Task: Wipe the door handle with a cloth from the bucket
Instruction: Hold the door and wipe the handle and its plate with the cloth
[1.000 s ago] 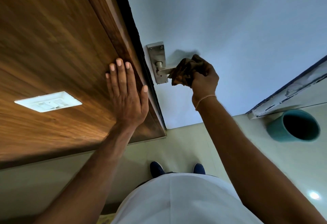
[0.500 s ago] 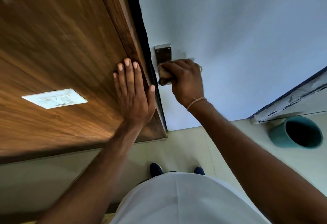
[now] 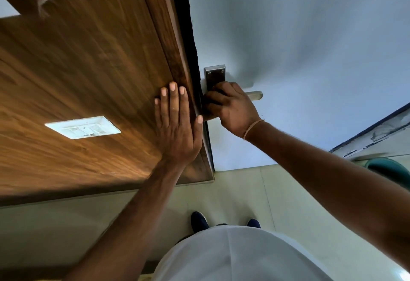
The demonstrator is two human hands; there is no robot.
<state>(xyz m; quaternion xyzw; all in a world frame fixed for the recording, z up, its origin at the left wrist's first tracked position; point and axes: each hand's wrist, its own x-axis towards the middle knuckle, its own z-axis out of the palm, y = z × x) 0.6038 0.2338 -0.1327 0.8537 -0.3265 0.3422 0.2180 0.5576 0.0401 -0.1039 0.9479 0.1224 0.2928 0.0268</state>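
The right hand (image 3: 233, 107) is closed around the handle (image 3: 255, 95), rubbing it; the cloth is hidden. The left hand (image 3: 177, 125), at nine o'clock, lies flat with fingers wide. Next, rub toward the bare tip.

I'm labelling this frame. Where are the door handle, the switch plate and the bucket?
door handle (image 3: 255, 95): head view, on the lever's free end.
switch plate (image 3: 83, 127): head view, on its middle.
bucket (image 3: 387, 167): head view, on its teal rim.

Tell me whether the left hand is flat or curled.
Flat: the left hand lies spread, palm against the wooden panel, fingers straight.
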